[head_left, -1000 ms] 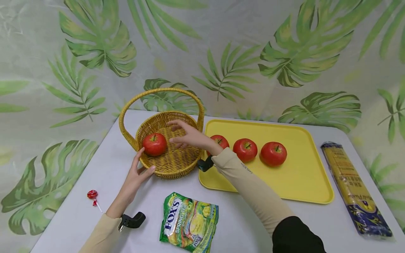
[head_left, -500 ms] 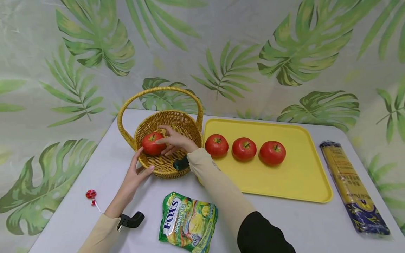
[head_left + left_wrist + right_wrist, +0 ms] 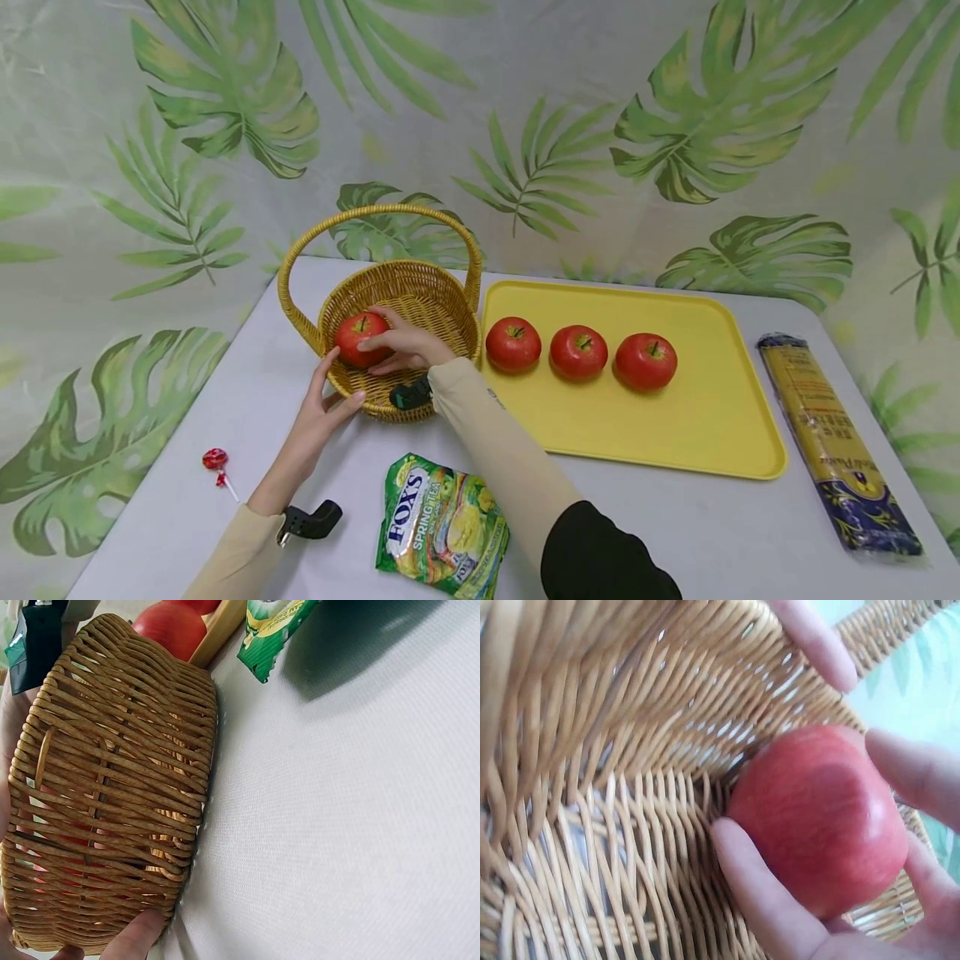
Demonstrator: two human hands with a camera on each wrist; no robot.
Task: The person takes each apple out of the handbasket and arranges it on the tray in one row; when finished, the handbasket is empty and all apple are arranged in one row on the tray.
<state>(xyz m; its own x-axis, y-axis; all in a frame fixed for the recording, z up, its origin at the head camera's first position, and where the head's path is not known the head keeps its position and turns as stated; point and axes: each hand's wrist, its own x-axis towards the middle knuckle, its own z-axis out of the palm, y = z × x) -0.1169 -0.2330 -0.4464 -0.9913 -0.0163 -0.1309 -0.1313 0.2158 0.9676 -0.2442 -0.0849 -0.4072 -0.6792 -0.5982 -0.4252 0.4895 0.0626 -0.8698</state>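
A red apple (image 3: 362,335) sits at the left side inside a round wicker basket (image 3: 442,308) with a tall arched handle. My right hand (image 3: 408,343) reaches into the basket and holds this apple, its fingers and thumb curved about the fruit (image 3: 817,817) in the right wrist view. My left hand (image 3: 318,417) grips the basket's near left side. In the left wrist view, its fingertips (image 3: 139,937) lie against the woven wall (image 3: 120,772). Part of the apple is hidden behind my right fingers.
Right of the basket lies a yellow tray (image 3: 712,417) bearing three red apples (image 3: 578,353). A green candy bag (image 3: 442,525) is in front, partly under the right sleeve. A lollipop (image 3: 215,460) lies at left, a long pasta packet (image 3: 840,446) at far right.
My right hand has moved left and down from over the basket's middle and closed around the apple. My left hand keeps its place on the basket.
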